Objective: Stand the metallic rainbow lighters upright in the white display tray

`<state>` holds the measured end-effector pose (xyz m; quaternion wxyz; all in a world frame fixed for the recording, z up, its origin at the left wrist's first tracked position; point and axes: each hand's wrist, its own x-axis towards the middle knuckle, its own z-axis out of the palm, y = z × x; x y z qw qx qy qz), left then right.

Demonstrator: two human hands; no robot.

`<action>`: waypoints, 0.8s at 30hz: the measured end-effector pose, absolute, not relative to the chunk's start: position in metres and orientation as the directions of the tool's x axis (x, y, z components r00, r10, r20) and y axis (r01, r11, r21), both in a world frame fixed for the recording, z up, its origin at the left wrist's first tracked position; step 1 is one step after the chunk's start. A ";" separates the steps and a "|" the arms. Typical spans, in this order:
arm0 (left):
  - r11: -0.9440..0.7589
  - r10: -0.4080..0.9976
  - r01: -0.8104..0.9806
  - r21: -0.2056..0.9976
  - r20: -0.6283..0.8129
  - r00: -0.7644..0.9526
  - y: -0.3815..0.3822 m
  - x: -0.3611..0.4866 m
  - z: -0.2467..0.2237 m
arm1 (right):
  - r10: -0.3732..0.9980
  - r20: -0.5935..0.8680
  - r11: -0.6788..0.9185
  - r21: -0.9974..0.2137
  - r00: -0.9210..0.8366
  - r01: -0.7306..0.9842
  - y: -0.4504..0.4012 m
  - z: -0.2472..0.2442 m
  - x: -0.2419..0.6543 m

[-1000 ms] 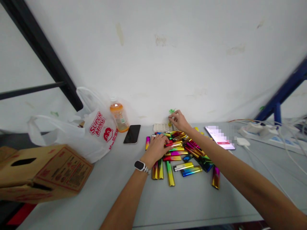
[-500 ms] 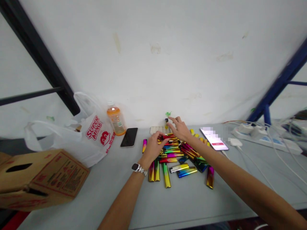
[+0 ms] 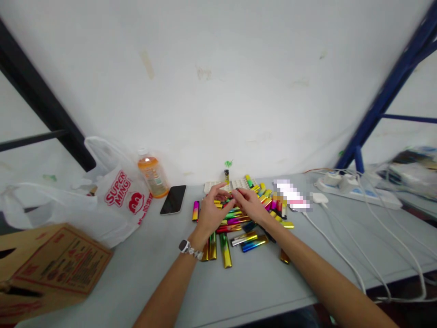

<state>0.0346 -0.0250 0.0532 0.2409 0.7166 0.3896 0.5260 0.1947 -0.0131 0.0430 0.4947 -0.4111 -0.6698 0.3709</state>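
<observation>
You are bringing your left hand (image 3: 214,210) and right hand (image 3: 251,206) close together over the loose pile of shiny, multicoloured lighters (image 3: 237,219). The fingers of both hands are bending inward, their tips nearly meeting above the pile; something small and dark is showing there, but you are covering too much to tell whether either hand's fingers are clamped on it or standing apart. The lighters are lying on the grey desk (image 3: 136,278), several spreading out singly toward you. One upright lighter (image 3: 226,176) is standing behind your hands, by the pale gridded trays (image 3: 241,183) near the wall (image 3: 239,105). You are wearing a watch (image 3: 184,247) on your left wrist. To the left of the pile, a dark phone (image 3: 173,199), an orange bottle (image 3: 153,176), a white plastic bag (image 3: 118,205) and a cardboard box (image 3: 58,269) are sitting. To the right, a lit screen (image 3: 290,193), a white charger (image 3: 320,198) and a power strip (image 3: 372,195) with cables are lying.
</observation>
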 end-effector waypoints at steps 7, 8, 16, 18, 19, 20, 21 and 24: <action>-0.620 0.777 0.537 0.572 0.541 0.320 -0.016 0.022 0.040 | 0.903 0.428 0.417 -0.860 -0.029 0.295 -0.020 0.043 0.204; -0.624 0.776 0.554 0.552 0.526 0.349 -0.014 0.021 0.036 | 0.898 0.439 0.424 -0.854 -0.021 0.303 -0.020 0.043 0.204; -0.619 0.784 0.595 0.514 0.459 0.419 -0.012 0.027 0.029 | 0.898 0.430 0.376 -0.862 0.095 0.340 -0.021 0.041 0.200; -0.622 0.781 0.597 0.506 0.457 0.427 -0.014 0.028 0.030 | 0.884 0.457 0.408 -0.857 0.098 0.313 -0.023 0.040 0.201; -0.625 0.779 0.597 0.503 0.458 0.429 -0.014 0.028 0.031 | 0.879 0.468 0.424 -0.856 0.092 0.297 -0.024 0.039 0.201; -0.626 0.778 0.597 0.501 0.459 0.430 -0.014 0.028 0.031 | 0.877 0.474 0.437 -0.855 0.080 0.280 -0.024 0.039 0.202; -0.626 0.777 0.599 0.499 0.460 0.429 -0.014 0.028 0.031 | 0.877 0.475 0.443 -0.856 0.068 0.265 -0.025 0.038 0.202; -0.625 0.778 0.604 0.494 0.464 0.424 -0.013 0.027 0.030 | 0.884 0.464 0.440 -0.866 0.056 0.236 -0.025 0.037 0.203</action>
